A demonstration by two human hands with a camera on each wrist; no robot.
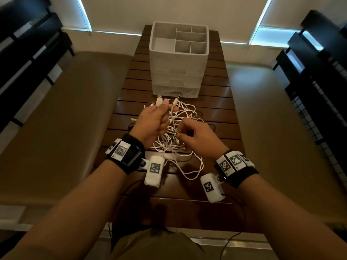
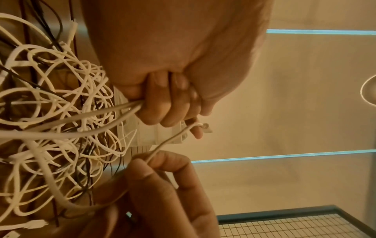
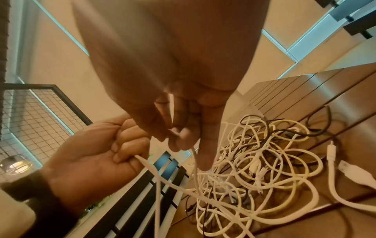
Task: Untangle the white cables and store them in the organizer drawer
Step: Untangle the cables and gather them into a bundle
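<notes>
1. Head view: your left hand (image 1: 152, 121) grips two plug ends; your right hand (image 1: 199, 137) pinches one strand.
2. The white cables (image 1: 180, 132) lie knotted on the slatted table (image 1: 221, 102), light and limp; hold near plugs.
3. The organizer (image 1: 178, 59) stands behind, drawers closed.
</notes>
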